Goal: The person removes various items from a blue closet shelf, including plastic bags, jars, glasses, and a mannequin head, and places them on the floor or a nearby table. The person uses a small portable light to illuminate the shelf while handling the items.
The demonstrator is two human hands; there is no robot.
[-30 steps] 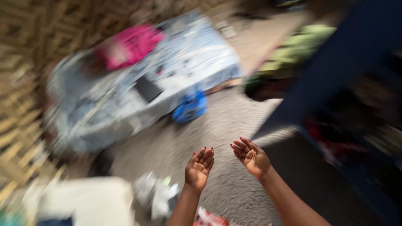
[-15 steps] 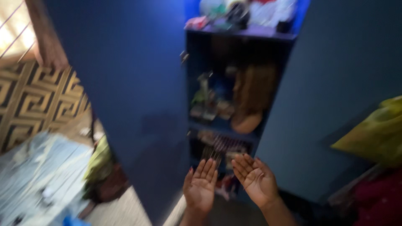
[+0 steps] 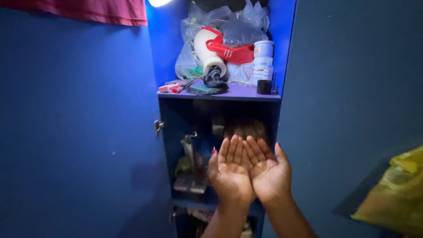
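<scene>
My left hand point(image 3: 229, 169) and my right hand point(image 3: 268, 169) are raised side by side, palms up and touching along their edges, fingers spread, holding nothing. They hover in front of an open blue cupboard point(image 3: 220, 110), level with its dark middle shelf. On the lit upper shelf point(image 3: 220, 94) lie a cream hair dryer point(image 3: 210, 55) with a red part, a stack of white jars point(image 3: 263, 59), a small black cup point(image 3: 264, 87) and clear plastic bags point(image 3: 240, 24).
The open blue cupboard door point(image 3: 75, 123) fills the left side, with a red cloth point(image 3: 88, 9) hanging over its top. A blue panel point(image 3: 352, 97) stands on the right. A yellow plastic bag point(image 3: 394, 194) sits at lower right. Dim items lie on the lower shelves.
The view has swung from the floor and bed up to the cupboard's shelves. My two hands have come together, from slightly apart to touching, and risen.
</scene>
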